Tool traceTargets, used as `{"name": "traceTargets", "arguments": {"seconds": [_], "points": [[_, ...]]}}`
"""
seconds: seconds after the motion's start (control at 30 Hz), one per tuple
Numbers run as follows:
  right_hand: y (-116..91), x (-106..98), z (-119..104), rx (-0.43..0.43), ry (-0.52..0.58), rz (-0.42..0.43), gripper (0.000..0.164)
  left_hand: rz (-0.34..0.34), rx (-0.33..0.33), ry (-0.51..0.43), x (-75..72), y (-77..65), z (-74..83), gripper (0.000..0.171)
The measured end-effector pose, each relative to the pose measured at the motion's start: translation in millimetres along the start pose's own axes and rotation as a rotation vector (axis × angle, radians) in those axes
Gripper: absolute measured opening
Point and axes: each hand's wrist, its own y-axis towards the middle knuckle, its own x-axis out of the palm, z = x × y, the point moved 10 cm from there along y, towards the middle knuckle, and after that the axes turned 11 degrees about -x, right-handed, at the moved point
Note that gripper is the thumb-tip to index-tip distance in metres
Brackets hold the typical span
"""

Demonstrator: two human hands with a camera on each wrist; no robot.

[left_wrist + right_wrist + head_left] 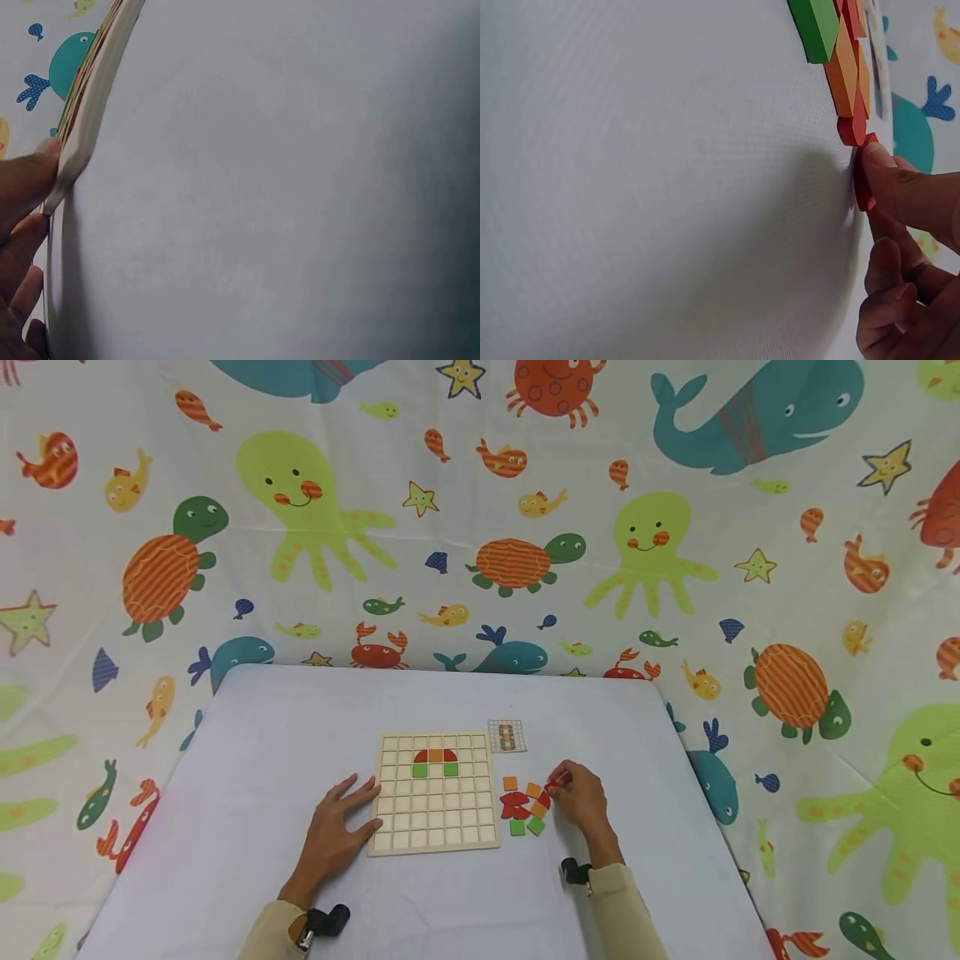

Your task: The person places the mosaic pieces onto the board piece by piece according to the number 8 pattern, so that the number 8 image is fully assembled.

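While the left hand (341, 821) rests against the board's left edge, fingers loosely spread, the right hand (583, 797) pinches a red piece (862, 182) at the worktop (435, 902), just beside the loose pieces (514, 805), right of the board (437, 804)!

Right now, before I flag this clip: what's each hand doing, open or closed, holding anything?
Left hand: open, fingers touching the wooden board's left edge.
Right hand: closed, pinching a red piece.
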Motion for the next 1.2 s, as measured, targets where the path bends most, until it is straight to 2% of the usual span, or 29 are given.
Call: {"name": "traceTargets", "arguments": {"seconds": [0.2, 0.37, 0.5, 0.77, 0.97, 1.2], "points": [[0, -1, -6, -0.009, 0.069, 0.065, 0.016, 0.001, 0.006, -0.003, -0.4, -0.5, 0.3, 0.058], [-5, 9, -25, -0.026, 0.154, 0.089, 0.014, 0.0, 0.0, -0.002, -0.2, -0.8, -0.6, 0.058], [-10, 24, -50, -0.089, 0.207, 0.079, 0.014, 0.002, -0.001, -0.008, -0.6, -0.7, -0.7, 0.058], [-15, 62, -105, -0.273, 0.316, 0.056, 0.014, 0.012, 0.01, -0.013, -2.3, 0.1, 0.4, 0.058], [-14, 90, -141, -0.289, 0.318, 0.003, 0.011, 0.016, 0.013, -0.012, -3.2, 0.3, 0.6, 0.059], [-9, 122, -167, -0.286, 0.285, -0.037, 0.011, -0.008, -0.012, -0.011, 0.2, 0.4, -1.8, 0.059]]}}
